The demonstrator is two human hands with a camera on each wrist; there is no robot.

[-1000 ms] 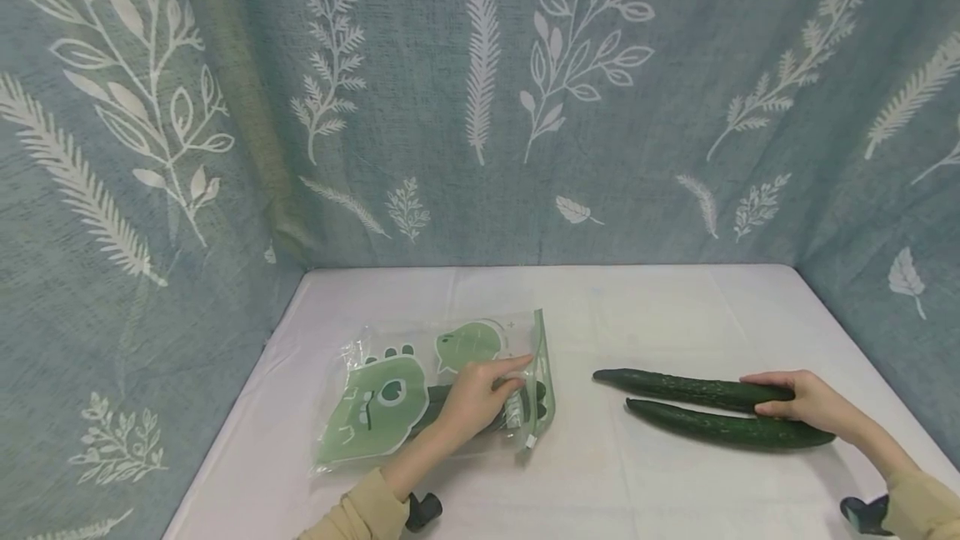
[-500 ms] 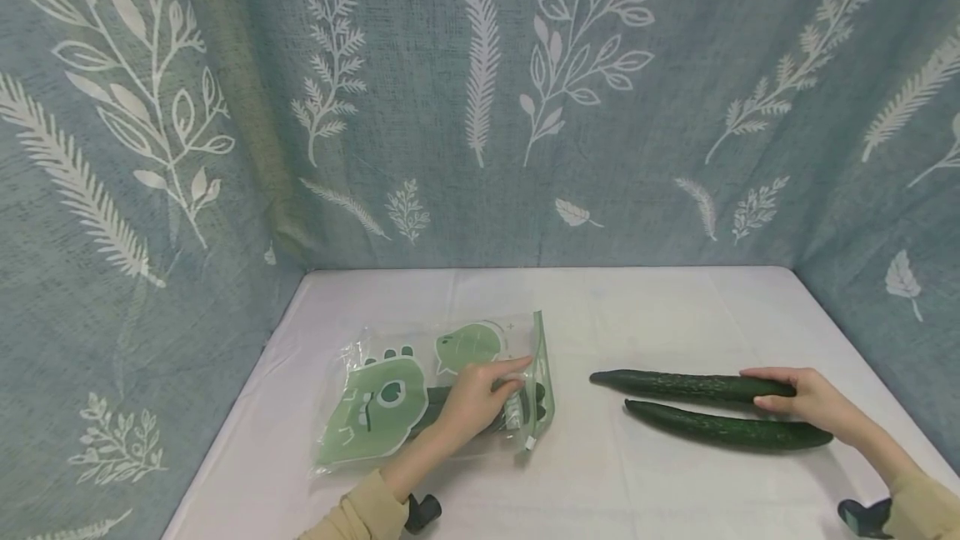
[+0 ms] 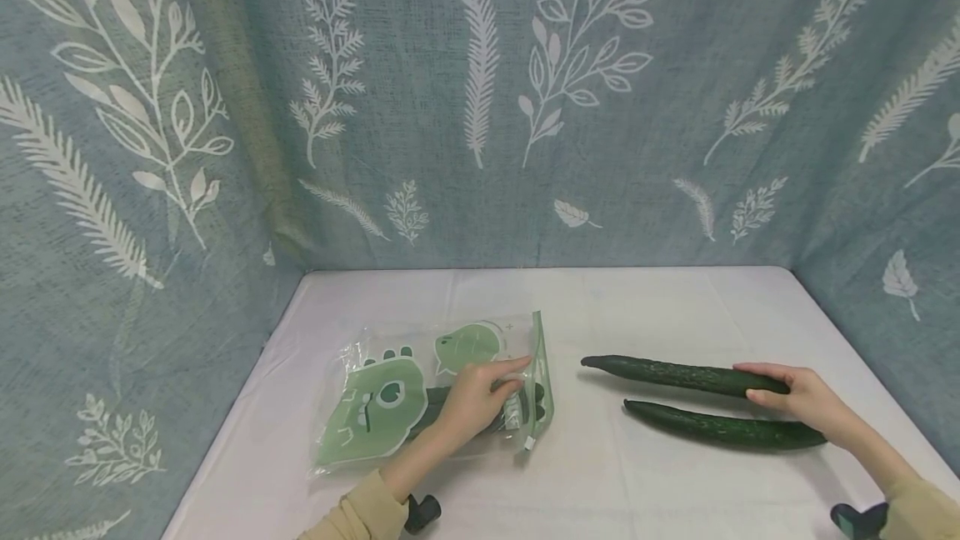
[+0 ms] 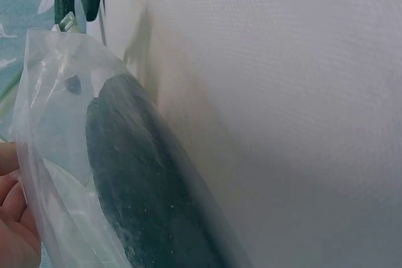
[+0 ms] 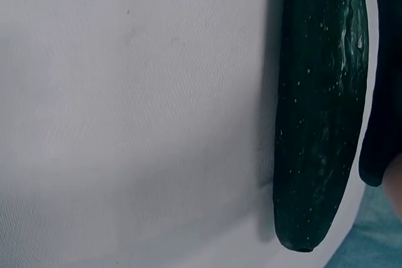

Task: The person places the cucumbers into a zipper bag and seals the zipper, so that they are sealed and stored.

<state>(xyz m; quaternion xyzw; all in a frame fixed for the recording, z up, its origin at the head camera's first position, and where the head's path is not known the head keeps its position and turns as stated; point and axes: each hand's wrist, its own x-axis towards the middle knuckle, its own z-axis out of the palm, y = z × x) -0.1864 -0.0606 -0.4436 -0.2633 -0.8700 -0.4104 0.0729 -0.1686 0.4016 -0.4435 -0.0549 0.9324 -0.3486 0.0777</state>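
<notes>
My right hand (image 3: 806, 397) grips the right end of a long dark green cucumber (image 3: 675, 375), its thin tip pointing left and raised off the cloth. A second cucumber (image 3: 723, 426) lies just in front of it; in the right wrist view this lying cucumber (image 5: 320, 111) fills the right side. On the left, a clear zip bag (image 3: 378, 407) with green dinosaur prints lies flat, mouth facing right. My left hand (image 3: 476, 394) holds the bag near its zip edge, index finger stretched along it. Inside the bag lies another cucumber (image 4: 144, 180), partly covered by print and hand.
A white cloth (image 3: 600, 490) covers the table. Blue-grey curtains (image 3: 420, 107) with white leaf prints stand behind it and on both sides. A dark wrist device (image 3: 423, 513) sits under the left forearm, another (image 3: 858, 519) under the right.
The cucumber in my right hand has lifted from the table and shifted slightly left and away from the one beside it. My left hand and the bag have stayed in place.
</notes>
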